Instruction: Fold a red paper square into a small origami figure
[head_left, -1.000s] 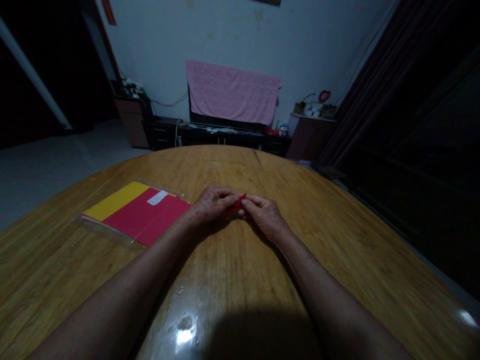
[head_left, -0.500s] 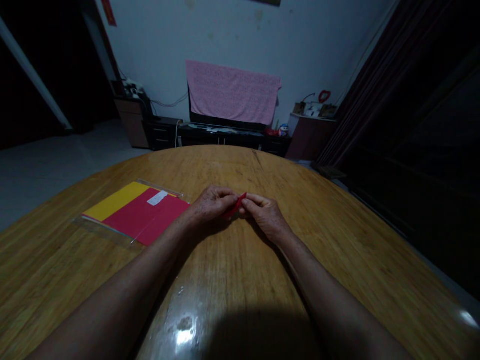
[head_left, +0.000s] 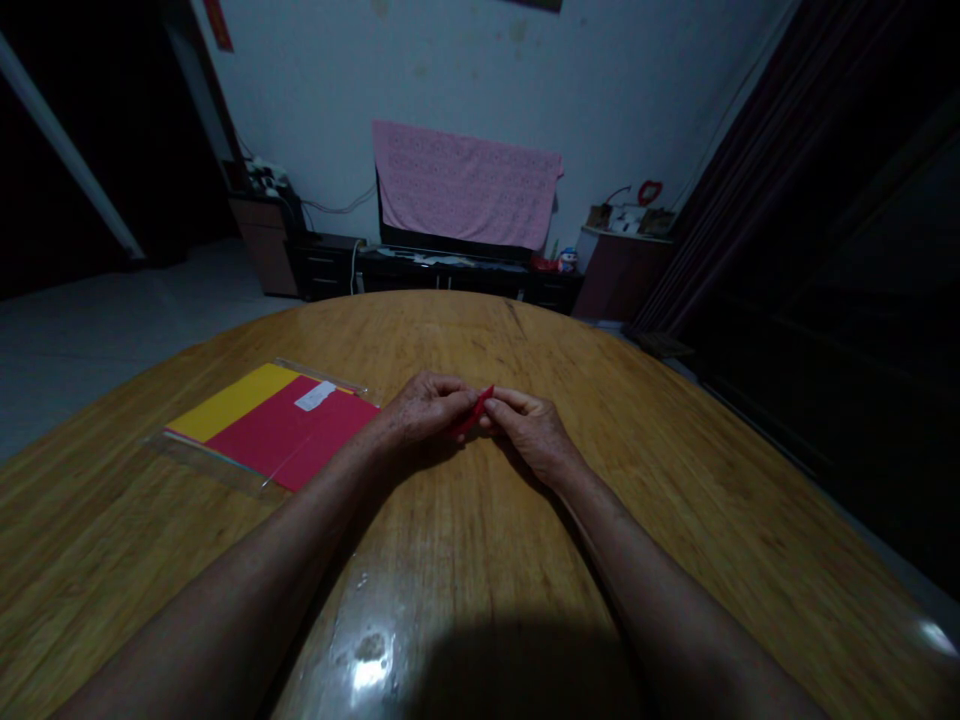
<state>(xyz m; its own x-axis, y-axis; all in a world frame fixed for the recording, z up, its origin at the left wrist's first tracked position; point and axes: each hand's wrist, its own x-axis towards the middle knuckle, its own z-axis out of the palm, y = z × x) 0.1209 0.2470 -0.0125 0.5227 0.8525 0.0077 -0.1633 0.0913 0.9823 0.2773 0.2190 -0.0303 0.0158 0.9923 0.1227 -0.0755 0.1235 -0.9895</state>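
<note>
Left hand (head_left: 427, 408) and right hand (head_left: 532, 432) together, knuckles up, both clamped on one narrow piece of red paper (head_left: 473, 412) held between them. Paper tilted nearly upright in the small gap between the hands, its upper end showing above the fingers and its lower end slanting toward the left hand; any folds too small to tell in the dim light. Left forearm (head_left: 247, 570) and right forearm (head_left: 660, 590) angled inward, converging at the hands over a rounded wooden table (head_left: 600, 560). Just beside the left wrist, to the left of the hands, a clear plastic sleeve (head_left: 210, 465) lying flat, with a yellow sheet (head_left: 232, 402) and a red sheet (head_left: 300, 430) inside and a small white label (head_left: 315, 396) near the top of the red sheet. Nearer than the hands, between the forearms, a bright glare spot (head_left: 369, 672) on the varnish. Well ahead of the hands, past the far table edge, a low dark cabinet (head_left: 442, 272) under a pink cloth (head_left: 465, 185) hanging against the wall, with a small toy (head_left: 568, 261) on the cabinet top. Ahead and to the right, a brown side cupboard (head_left: 619, 275) and a dark curtain (head_left: 750, 150).
</note>
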